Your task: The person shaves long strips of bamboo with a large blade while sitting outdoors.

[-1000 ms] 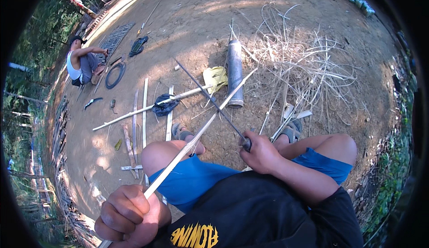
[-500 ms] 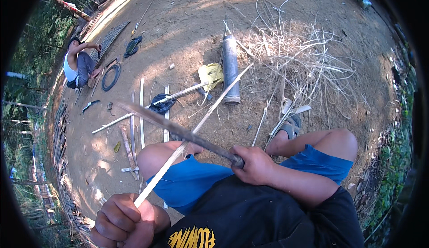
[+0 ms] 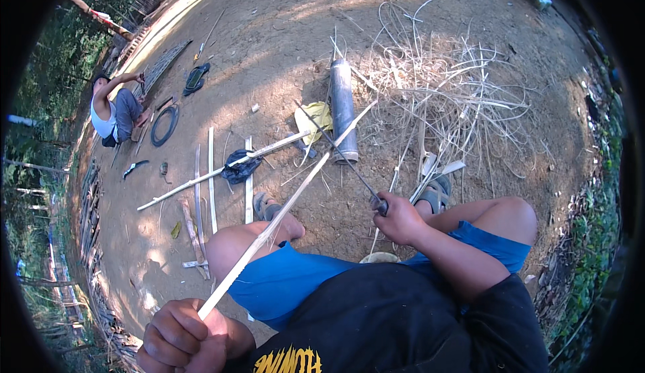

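Left hand (image 3: 181,338): fingers closed tight round the near end of a pale split stick (image 3: 272,228). Right hand (image 3: 401,220): fingers wrapped round the handle of a long dark-bladed knife (image 3: 356,174). Stick slants from near left to far right, above the left knee; blade crosses it toward its far end, but can't tell from this angle if they touch. Beyond, on the dirt ground: dark tube (image 3: 342,108), yellow bag (image 3: 314,123) just left of it, black plastic (image 3: 240,166) further left. Pile of thin strips (image 3: 463,98) far right. Seated co-worker (image 3: 111,111) far left, near a black coil (image 3: 164,126).
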Available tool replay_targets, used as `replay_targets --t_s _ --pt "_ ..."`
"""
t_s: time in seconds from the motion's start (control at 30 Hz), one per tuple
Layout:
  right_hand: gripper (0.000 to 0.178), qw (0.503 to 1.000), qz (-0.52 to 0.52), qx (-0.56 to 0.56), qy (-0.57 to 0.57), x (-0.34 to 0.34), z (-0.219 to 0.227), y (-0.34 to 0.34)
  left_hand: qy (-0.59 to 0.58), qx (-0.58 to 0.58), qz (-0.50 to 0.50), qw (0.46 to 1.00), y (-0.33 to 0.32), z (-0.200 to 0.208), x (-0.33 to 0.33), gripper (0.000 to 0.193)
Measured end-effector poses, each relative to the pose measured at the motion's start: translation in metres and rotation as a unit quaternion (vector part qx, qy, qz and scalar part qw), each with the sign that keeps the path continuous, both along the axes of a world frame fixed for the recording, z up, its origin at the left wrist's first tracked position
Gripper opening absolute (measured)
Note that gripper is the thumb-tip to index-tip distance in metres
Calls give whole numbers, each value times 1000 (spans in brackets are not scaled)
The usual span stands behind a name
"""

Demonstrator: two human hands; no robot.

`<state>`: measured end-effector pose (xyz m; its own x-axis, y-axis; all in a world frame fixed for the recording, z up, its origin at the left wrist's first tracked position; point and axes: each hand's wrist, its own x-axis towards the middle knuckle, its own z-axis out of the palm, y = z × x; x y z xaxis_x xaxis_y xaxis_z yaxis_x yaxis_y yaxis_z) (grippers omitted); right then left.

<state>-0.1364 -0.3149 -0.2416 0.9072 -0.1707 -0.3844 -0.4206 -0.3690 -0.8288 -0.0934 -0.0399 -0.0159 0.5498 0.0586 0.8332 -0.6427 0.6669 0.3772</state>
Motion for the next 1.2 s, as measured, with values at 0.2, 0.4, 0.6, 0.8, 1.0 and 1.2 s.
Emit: replay_targets --t_s 0.2,0.4,0.6,0.8,1.0,1.2 --pt "21 987 86 15 -133 -2 1 24 12 13 -38 999 7 2 11 48" --pt "21 996 39 -3 -86 16 -16 0 11 9 -17 1000 11 6 18 50" --pt "23 999 24 19 -33 24 -27 3 9 11 -21 1000 9 9 29 52" --pt "28 993 86 -2 -77 30 -11 -1 -2 17 -64 998 19 9 34 53" --pt "30 999 -20 -31 1 49 -75 -35 10 7 -17 1000 19 12 39 55" --pt "22 994 27 -4 -105 54 -65 -9 -5 36 -46 998 24 13 52 66"
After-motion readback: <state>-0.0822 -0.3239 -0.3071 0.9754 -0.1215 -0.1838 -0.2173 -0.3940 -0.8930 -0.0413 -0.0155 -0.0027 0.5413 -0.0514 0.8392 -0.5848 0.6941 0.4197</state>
